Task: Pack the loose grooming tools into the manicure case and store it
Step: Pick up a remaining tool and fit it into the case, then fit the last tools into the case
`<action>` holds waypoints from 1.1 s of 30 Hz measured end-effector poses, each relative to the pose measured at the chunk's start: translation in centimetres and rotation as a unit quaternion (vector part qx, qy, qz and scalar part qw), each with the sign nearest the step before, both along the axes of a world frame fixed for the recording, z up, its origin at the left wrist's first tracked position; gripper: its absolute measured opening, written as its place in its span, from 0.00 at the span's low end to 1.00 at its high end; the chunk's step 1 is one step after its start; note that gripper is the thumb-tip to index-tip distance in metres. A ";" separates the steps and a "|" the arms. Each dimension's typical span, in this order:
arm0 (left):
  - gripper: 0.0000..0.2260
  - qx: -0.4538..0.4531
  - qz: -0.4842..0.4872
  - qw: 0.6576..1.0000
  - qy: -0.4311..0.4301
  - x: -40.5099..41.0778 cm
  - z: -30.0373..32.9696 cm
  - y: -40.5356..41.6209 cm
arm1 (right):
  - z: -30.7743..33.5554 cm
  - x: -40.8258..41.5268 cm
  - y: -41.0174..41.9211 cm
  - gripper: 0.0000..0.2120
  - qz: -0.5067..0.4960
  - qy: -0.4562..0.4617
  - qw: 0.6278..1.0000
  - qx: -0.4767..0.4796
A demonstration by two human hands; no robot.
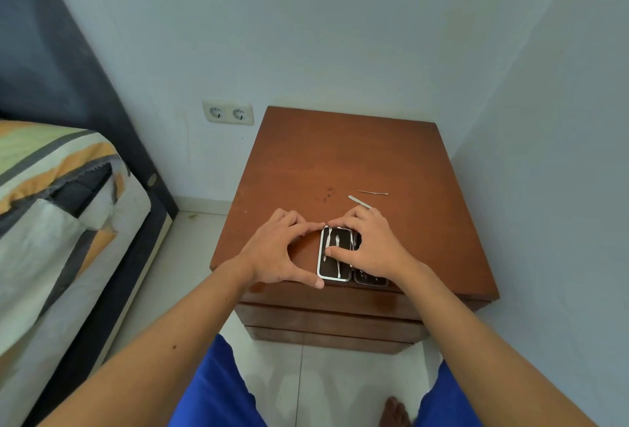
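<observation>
The manicure case [340, 239], dark with a silver rim, lies open near the front edge of the wooden nightstand [340, 154]. Its left half shows silver tools in their slots; its right half is mostly hidden under my right hand [371, 246]. My left hand [272, 253] holds the case's left side, index finger at the far corner and thumb at the near corner. My right thumb presses on a tool inside the left half while the fingers curl over the case's far edge. A loose nail file [357, 200] and a thin metal pick [372, 193] lie just beyond my right hand.
The nightstand stands in a corner, with walls behind and to the right, and has drawers below its top. A double wall socket [228, 113] is at the left of it. A bed [51, 205] with striped bedding runs along the left. White tiled floor lies below.
</observation>
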State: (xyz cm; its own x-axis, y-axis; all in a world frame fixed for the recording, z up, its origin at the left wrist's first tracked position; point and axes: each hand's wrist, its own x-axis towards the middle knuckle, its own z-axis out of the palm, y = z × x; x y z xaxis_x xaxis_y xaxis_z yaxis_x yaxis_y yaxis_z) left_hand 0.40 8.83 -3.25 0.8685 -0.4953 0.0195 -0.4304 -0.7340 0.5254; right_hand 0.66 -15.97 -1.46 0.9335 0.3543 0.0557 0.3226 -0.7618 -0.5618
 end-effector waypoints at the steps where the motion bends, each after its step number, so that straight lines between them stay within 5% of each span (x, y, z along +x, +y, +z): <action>1: 0.50 -0.002 0.003 1.000 -0.004 0.0 0.0 0.0 | 0.0 -0.1 -0.1 0.27 0.002 0.002 1.000 -0.006; 5: 0.51 -0.006 0.011 1.000 0.001 -0.2 0.1 0.0 | -0.2 -0.7 0.0 0.36 0.000 -0.006 1.000 -0.025; 14: 0.49 -0.022 0.024 0.999 -0.004 -0.3 0.3 -0.3 | 0.2 -1.2 0.0 0.33 0.003 0.030 0.999 -0.039; 18: 0.49 -0.019 0.024 1.000 -0.002 -0.2 0.4 -0.3 | 0.8 -1.1 -0.5 0.24 0.000 0.025 0.999 -0.029; 24: 0.48 -0.023 0.024 0.999 0.007 0.0 0.5 -0.3 | 1.6 2.7 -2.9 0.05 -0.194 -0.056 0.979 0.037; 33: 0.48 -0.019 0.024 1.000 0.004 -0.1 0.6 -0.3 | 1.7 6.0 -2.7 0.07 -0.172 0.015 0.979 -0.108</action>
